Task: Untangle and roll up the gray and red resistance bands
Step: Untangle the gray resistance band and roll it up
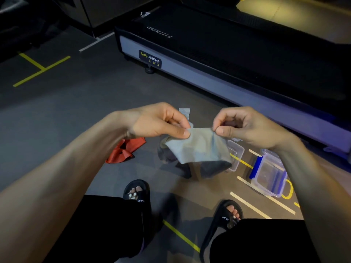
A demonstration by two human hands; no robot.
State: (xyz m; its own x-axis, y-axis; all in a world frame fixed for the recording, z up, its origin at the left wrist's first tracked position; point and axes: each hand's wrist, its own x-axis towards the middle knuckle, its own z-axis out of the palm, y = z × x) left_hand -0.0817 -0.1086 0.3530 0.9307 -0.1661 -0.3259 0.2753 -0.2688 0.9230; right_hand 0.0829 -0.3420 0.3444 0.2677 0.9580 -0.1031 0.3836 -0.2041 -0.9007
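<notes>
The gray resistance band (pixel 197 147) hangs in the air between both hands, its top edge stretched flat and the rest drooping in folds toward the floor. My left hand (pixel 161 122) pinches its left top corner between thumb and fingers. My right hand (pixel 241 126) pinches the right top corner the same way. One end of the gray band shows behind my left fingers. The red resistance band (pixel 124 151) lies crumpled on the dark floor, below my left wrist and apart from the gray one.
A treadmill (pixel 209 59) runs across the floor ahead. Two clear plastic containers sit at the right: a small one (pixel 236 155) and one with blue clips (pixel 268 174). My feet in black slides (pixel 136 196) are below. Yellow and white lines mark the floor.
</notes>
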